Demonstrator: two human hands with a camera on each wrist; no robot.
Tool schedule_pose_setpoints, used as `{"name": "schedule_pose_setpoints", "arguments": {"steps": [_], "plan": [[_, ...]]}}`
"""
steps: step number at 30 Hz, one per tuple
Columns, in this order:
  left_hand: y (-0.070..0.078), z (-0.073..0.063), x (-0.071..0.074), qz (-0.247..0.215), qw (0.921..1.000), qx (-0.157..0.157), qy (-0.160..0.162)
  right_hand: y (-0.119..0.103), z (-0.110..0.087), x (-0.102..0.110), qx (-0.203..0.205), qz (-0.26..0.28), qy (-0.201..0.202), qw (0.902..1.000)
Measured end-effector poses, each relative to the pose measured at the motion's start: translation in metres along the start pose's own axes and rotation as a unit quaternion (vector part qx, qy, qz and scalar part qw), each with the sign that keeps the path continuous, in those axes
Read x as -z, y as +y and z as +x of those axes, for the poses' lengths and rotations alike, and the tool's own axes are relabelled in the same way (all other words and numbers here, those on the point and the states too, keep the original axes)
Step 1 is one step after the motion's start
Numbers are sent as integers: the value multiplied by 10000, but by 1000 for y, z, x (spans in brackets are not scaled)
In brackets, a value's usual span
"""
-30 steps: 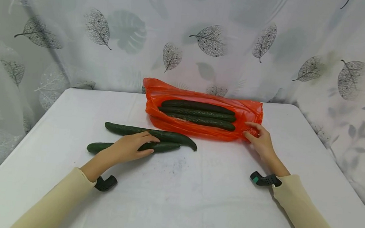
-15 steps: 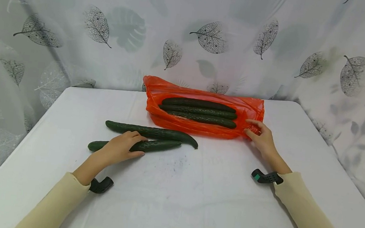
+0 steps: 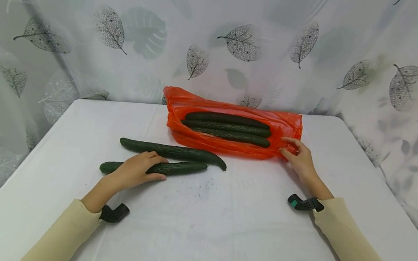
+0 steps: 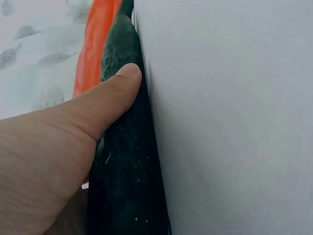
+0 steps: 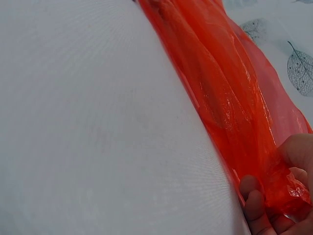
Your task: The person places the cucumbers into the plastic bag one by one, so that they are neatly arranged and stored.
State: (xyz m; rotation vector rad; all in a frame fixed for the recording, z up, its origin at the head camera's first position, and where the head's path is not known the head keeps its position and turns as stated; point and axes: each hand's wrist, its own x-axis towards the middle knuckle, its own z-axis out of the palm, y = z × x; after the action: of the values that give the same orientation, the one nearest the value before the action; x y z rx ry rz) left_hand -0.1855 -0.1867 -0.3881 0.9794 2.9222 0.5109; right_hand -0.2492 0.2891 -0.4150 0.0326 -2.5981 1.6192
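My left hand (image 3: 135, 171) grips the nearer of two loose cucumbers on the table, its thumb pressed along the side of that cucumber (image 4: 128, 161) in the left wrist view. Behind it lies the other loose cucumber (image 3: 173, 150), longer and bent at its right end. A red plastic bag (image 3: 222, 149) lies at the back with its mouth spread, and three cucumbers (image 3: 228, 127) show inside it. My right hand (image 3: 300, 159) holds the bag's right end; the right wrist view has its fingers (image 5: 254, 205) curled around the crumpled plastic.
All of this lies on a white-covered table (image 3: 199, 230). A leaf-patterned curtain (image 3: 218, 34) hangs behind and along the sides. Each wrist wears a black device, one on the left (image 3: 115, 213) and one on the right (image 3: 305, 203).
My left hand has drawn back leftward along the nearer cucumber and come down around it. The right hand keeps its place on the bag. The view has tilted slightly.
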Motion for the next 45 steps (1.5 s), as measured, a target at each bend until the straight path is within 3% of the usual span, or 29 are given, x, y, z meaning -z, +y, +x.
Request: {"name": "schedule_pose_setpoints", "arguments": {"steps": [3,10,16,21,28,35,45], "plan": [[3,-1,2,-53,10000,-1,61,-1,0,0,20,45,34,10000],[6,-3,8,-340,9989,316,10,0,0,0,54,126,38,9999],[10,1,9,-507,9975,486,-51,-1,0,0,105,197,23,9997],[14,6,10,-564,9969,537,106,-2,0,0,110,165,37,9998],[20,13,9,-272,9987,301,301,1,1,0,54,153,11,9999],[28,23,14,-69,9971,-143,741,0,0,0,5,146,-50,9999],[39,38,20,149,9851,-951,1425,-1,-1,-1,14,324,18,9995]]}}
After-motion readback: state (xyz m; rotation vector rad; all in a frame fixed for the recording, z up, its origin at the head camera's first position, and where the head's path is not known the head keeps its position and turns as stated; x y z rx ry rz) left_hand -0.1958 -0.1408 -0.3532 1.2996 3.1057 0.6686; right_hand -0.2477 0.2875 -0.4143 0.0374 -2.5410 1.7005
